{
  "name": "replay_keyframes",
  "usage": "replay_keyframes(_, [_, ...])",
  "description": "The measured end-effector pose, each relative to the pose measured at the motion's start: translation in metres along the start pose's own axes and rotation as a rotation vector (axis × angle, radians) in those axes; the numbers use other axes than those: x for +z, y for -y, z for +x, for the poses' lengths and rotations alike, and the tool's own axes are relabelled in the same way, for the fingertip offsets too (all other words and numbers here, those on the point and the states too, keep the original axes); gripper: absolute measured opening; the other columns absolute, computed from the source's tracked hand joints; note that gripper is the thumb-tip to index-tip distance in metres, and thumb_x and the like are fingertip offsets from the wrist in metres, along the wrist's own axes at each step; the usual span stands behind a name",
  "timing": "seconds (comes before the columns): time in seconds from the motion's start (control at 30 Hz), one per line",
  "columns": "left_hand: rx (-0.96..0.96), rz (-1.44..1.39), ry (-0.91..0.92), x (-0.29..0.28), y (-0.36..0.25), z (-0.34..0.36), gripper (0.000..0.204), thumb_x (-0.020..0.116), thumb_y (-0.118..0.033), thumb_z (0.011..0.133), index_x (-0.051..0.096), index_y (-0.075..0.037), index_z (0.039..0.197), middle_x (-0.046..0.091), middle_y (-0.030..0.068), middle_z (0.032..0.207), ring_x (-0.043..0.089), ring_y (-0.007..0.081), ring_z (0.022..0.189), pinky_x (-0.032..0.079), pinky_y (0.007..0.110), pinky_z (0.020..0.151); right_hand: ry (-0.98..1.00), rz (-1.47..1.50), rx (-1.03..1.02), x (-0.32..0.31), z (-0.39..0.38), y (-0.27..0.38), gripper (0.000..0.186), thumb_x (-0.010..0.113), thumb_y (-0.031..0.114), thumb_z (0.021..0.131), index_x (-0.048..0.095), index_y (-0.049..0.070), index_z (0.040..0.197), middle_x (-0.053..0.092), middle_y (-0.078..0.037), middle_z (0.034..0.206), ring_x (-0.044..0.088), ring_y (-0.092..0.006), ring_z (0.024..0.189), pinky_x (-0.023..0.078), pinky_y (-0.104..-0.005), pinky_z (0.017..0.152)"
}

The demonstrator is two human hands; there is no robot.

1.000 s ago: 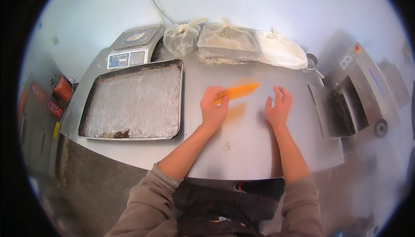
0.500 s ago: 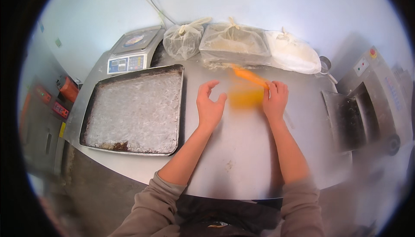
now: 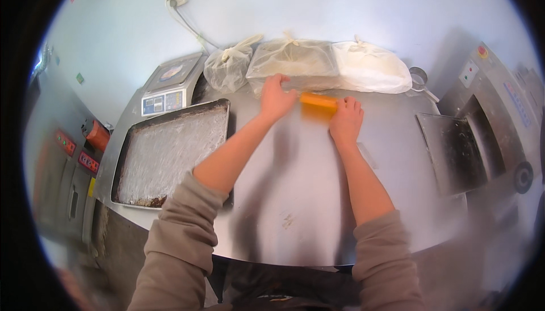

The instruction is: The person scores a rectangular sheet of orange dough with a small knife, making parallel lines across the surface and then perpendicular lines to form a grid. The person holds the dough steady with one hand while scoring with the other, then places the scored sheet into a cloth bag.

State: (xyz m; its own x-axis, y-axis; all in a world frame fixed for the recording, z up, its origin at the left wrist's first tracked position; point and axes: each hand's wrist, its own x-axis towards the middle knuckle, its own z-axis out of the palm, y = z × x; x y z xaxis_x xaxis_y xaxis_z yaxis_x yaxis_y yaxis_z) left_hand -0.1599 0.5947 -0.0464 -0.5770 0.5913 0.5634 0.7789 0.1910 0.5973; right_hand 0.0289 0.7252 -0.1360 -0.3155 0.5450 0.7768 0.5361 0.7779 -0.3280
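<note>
An orange-yellow thing (image 3: 318, 106) with a straight upper edge is in my right hand (image 3: 347, 119), above the steel table. Motion smears its lower part, so its exact kind is unclear. My right fingers are closed on its right end. My left hand (image 3: 276, 100) is by its left end, with thumb and fingers apart; the thumb tip comes close to its edge, and I cannot tell whether they touch. Just beyond my left fingers lies a clear plastic bag (image 3: 292, 64) with a knotted top, wrapped around a box-shaped bundle.
Left on the table (image 3: 284, 197) lies a large dark-rimmed baking tray (image 3: 170, 152), with a weighing scale (image 3: 170, 84) behind it. A small tied bag (image 3: 227, 70) and a white bag (image 3: 372, 70) line the wall. A steel machine (image 3: 482, 124) stands right, near a metal scoop (image 3: 423, 84).
The orange-yellow thing has moved away from me and slightly left with my right hand. My left hand has reached farther forward. The view has shifted a little.
</note>
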Motion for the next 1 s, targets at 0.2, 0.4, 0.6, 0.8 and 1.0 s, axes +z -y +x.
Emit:
replay_keyframes(0.2, [0.322, 0.503, 0.143, 0.010, 0.045, 0.067, 0.029, 0.080, -0.024, 0.098, 0.078, -0.011, 0.124, 0.076, 0.0146, 0.125, 0.071, 0.0393, 0.126, 0.057, 0.054, 0.107, -0.006, 0.008, 0.037, 0.004, 0.010, 0.003, 0.027, 0.066, 0.000, 0.093, 0.070, 0.003, 0.119, 0.063, -0.013, 0.121, 0.059, -0.0369, 0.119, 0.047, -0.0486, 0.107])
replay_keyframes(0.4, [0.368, 0.621, 0.333, 0.011, 0.058, 0.098, 0.022, 0.071, -0.031, 0.106, 0.077, -0.012, 0.115, 0.081, 0.0150, 0.109, 0.076, 0.0415, 0.108, 0.059, 0.056, 0.092, -0.045, 0.048, 0.019, 0.008, 0.012, 0.003, 0.024, 0.065, 0.000, 0.094, 0.069, 0.004, 0.117, 0.063, -0.013, 0.120, 0.060, -0.0368, 0.118, 0.047, -0.0487, 0.106])
replay_keyframes(0.6, [0.446, 0.567, 0.200, -0.006, 0.044, 0.120, 0.019, 0.071, -0.030, 0.106, 0.076, -0.011, 0.109, 0.080, 0.0151, 0.103, 0.075, 0.0428, 0.102, 0.058, 0.057, 0.087, -0.076, 0.011, -0.021, 0.016, 0.015, 0.000, 0.023, 0.066, 0.001, 0.094, 0.070, 0.005, 0.116, 0.064, -0.012, 0.118, 0.061, -0.0354, 0.114, 0.049, -0.0479, 0.101])
replay_keyframes(0.8, [0.415, 0.584, 0.274, -0.026, 0.028, 0.142, 0.019, 0.071, -0.031, 0.106, 0.076, -0.013, 0.108, 0.080, 0.0145, 0.102, 0.075, 0.0423, 0.101, 0.058, 0.056, 0.085, -0.073, -0.079, -0.045, 0.026, 0.021, -0.003, 0.023, 0.068, 0.002, 0.093, 0.072, 0.007, 0.115, 0.065, -0.010, 0.115, 0.062, -0.0332, 0.109, 0.050, -0.0460, 0.095])
replay_keyframes(1.0, [0.421, 0.548, 0.286, -0.025, 0.030, 0.143, 0.020, 0.070, -0.032, 0.107, 0.077, -0.013, 0.109, 0.080, 0.0136, 0.101, 0.075, 0.0397, 0.102, 0.058, 0.056, 0.084, -0.059, -0.109, -0.091, 0.045, 0.032, -0.005, 0.025, 0.069, 0.001, 0.091, 0.072, 0.009, 0.115, 0.066, -0.008, 0.116, 0.062, -0.0324, 0.110, 0.050, -0.0449, 0.092])
